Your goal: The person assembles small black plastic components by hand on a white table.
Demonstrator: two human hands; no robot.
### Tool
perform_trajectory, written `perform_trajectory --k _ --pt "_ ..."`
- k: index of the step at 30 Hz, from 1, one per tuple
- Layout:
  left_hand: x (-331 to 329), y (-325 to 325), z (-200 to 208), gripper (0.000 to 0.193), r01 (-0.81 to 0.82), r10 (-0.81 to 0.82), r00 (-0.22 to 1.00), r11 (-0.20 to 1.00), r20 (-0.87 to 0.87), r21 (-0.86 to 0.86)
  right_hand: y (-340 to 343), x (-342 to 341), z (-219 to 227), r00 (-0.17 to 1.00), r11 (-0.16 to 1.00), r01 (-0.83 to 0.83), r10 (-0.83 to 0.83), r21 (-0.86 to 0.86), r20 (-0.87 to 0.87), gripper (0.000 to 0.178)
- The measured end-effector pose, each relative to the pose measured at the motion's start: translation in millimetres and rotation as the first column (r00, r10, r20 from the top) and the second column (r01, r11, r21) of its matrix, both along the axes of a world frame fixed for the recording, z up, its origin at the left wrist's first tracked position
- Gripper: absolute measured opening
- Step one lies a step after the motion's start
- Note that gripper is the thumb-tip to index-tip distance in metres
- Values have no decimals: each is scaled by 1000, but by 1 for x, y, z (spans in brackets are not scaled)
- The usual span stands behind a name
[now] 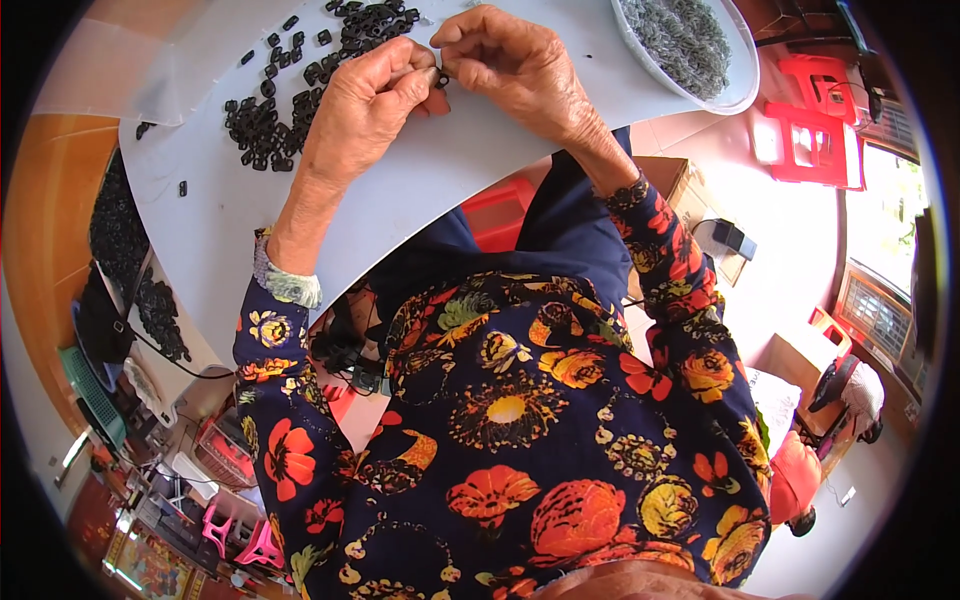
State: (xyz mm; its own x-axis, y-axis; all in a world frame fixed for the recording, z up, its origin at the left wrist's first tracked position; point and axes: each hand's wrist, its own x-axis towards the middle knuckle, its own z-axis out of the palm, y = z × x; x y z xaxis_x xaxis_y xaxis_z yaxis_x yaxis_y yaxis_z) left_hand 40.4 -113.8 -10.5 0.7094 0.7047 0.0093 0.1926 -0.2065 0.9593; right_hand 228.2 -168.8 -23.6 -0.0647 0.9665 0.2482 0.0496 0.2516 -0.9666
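Over the pale grey table point(410, 190), my left hand point(362, 108) is closed in a pinch on a small black part point(442, 78), which juts out at the fingertips. Close beside it is my right hand point(522, 72), its thumb and fingers curled together near that part. Whatever the right fingertips may hold is too small to make out. Left of my hands lies a loose heap of small black plastic pieces point(262, 128), which look like little blocks with holes. More of them spread beyond my left hand.
A round white basin point(742, 88) full of small clear-grey pieces stands at the table's far right. Left of the table lies a dark mass of black pieces point(125, 220). Red stools point(812, 140) and a cardboard box point(665, 180) stand right. Another person point(795, 475) is at lower right.
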Motion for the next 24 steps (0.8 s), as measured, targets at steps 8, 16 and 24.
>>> perform_trajectory --k 8,16,24 --pt "2 0 6 9 -10 11 997 1000 78 -8 -1 -4 -1 997 996 72 -73 60 10 19" --pt "3 -2 0 8 -7 11 996 999 83 -42 -2 -2 5 971 996 87 -78 -29 225 16" --pt "7 -10 0 8 -114 111 986 993 122 20 0 -4 8 980 990 132 -121 -58 156 17"
